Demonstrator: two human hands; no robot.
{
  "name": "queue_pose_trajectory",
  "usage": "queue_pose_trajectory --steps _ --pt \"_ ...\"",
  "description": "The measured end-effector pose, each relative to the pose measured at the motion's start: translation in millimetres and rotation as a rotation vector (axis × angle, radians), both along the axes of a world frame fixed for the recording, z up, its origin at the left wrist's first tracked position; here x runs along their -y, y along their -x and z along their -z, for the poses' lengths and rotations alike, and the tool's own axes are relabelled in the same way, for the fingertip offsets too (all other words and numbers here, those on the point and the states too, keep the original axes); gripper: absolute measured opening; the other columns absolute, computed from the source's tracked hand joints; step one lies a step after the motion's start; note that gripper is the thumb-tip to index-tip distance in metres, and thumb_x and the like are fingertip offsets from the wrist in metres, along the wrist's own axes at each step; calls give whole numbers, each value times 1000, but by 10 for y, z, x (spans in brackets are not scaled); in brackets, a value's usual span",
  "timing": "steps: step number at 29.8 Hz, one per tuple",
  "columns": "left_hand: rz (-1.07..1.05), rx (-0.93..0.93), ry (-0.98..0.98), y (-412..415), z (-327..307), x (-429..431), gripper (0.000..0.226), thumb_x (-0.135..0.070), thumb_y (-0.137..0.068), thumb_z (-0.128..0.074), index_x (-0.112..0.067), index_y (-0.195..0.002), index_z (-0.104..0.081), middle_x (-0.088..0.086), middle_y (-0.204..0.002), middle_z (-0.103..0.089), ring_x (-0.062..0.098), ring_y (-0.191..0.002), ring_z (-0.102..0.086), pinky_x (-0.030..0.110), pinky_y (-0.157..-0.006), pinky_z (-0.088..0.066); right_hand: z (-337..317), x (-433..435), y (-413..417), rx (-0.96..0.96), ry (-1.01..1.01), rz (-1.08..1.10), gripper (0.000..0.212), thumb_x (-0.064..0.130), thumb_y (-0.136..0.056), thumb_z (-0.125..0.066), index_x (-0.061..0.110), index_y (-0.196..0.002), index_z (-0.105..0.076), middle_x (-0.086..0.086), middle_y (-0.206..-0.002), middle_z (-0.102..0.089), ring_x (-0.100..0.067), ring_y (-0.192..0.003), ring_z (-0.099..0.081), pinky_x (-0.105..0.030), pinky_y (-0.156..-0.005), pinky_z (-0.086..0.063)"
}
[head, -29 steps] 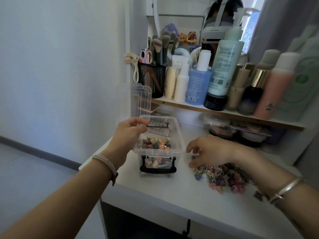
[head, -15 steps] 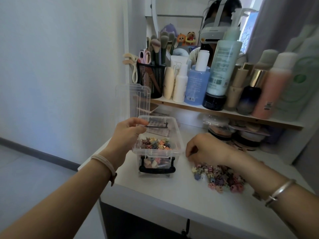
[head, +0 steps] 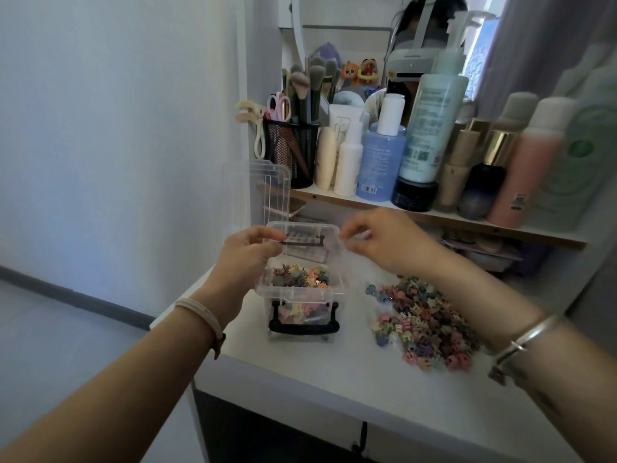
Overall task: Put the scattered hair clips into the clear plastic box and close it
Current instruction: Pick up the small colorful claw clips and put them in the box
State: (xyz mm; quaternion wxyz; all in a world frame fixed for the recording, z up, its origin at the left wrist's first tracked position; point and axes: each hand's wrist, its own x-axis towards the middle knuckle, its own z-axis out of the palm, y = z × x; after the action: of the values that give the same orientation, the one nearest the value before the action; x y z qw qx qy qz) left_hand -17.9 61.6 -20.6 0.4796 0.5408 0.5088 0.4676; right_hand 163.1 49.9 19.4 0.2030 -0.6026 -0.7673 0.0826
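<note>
box (head: 300, 291) part-filled, lid (head: 271, 188) up; left hand (head: 247, 255) grips its rim, right hand (head: 387, 242) above it, grip unclear; clip pile (head: 424, 324) not yet in.

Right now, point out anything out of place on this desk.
A heap of small hair clips lies loose on the white desk, right of the clear box, which stands open with its lid upright. Nothing else looks spilled or damaged.

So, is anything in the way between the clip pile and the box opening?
Nothing visible. The lid stands open behind the box; the clips lie just right of it. The left hand grips its rim, the right hand hovers over its far corner.
</note>
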Motion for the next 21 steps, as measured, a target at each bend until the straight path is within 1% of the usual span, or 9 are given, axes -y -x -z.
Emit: queue_pose_trajectory --steps 2,4,5,8,10,14,18,19,21 --pt "-1 -3 -7 1 2 -7 20 -4 -90 -50 -16 -78 -60 -1 -80 -53 10 -63 -43 24 -56 -38 175 -38 -176 207 162 56 34 15 -87 -58 18 -121 -55 0 -119 -59 -15 -109 -54 -23 -89 -41" --pt "1 1 -5 -1 1 -11 20 -3 -91 -50 -15 -78 -59 -2 -79 -53 9 -61 -43 22 -54 -38 320 -30 -275 363 333 71 42 18 -87 -58 18 -128 -49 -4 -127 -56 -19 -116 -51 -24 -91 -40" --pt "2 0 -4 -3 -1 -13 21 -3 -91 -50 -15 -77 -59 -2 -78 -53 9 -61 -43 22 -53 -37 366 -20 -295 389 366 66 44 17 -87 -58 19 -130 -47 -3 -128 -56 -19 -117 -50 -23 -90 -40" --pt "2 1 -10 -1 1 -19 22 -2 -91 -49 -15 -76 -59 -2 -78 -53 9 -62 -43 23 -55 -37 412 -24 -301 421 322 17 46 11 -88 -54 22 -132 -45 0 -124 -59 -18 -114 -52 -23 -89 -41" --pt "1 3 -11 -2 1 -15 22 -2 -90 -49 -15 -76 -59 -2 -76 -52 9 -61 -43 22 -55 -38 429 -45 -302 443 298 -7 42 9 -88 -52 23 -128 -50 1 -121 -62 -17 -110 -55 -25 -89 -42" --pt "-1 -5 -13 -1 0 -8 22 -1 -90 -49 -15 -76 -59 0 -77 -52 10 -61 -43 23 -54 -36 448 -79 -330 425 253 -10 28 11 -85 -58 19 -111 -64 -1 -115 -66 -18 -106 -59 -25 -90 -46" --pt "-1 -7 -11 -7 -1 -9 22 -2 -90 -49 -15 -77 -59 -1 -77 -52 9 -61 -43 22 -54 -37 439 -64 -367 387 159 -17 21 13 -87 -58 15 -105 -68 -2 -108 -69 -15 -100 -61 -19 -83 -42" --pt "-4 -9 -15 -5 0 -9 22 -2 -90 -49 -15 -77 -59 -1 -78 -53 9 -61 -43 22 -54 -37 415 -66 -375 349 129 -12 19 13 -87 -59 14 -103 -68 -1 -105 -69 -14 -97 -62 -19 -82 -42" --pt "-5 -10 -18 -3 1 -10 22 -1 -90 -49 -16 -76 -59 -1 -77 -52 9 -61 -43 23 -54 -37 306 -67 -351 159 39 21 16 14 -85 -62 14 -99 -69 3 -96 -69 -11 -91 -61 -19 -82 -42"
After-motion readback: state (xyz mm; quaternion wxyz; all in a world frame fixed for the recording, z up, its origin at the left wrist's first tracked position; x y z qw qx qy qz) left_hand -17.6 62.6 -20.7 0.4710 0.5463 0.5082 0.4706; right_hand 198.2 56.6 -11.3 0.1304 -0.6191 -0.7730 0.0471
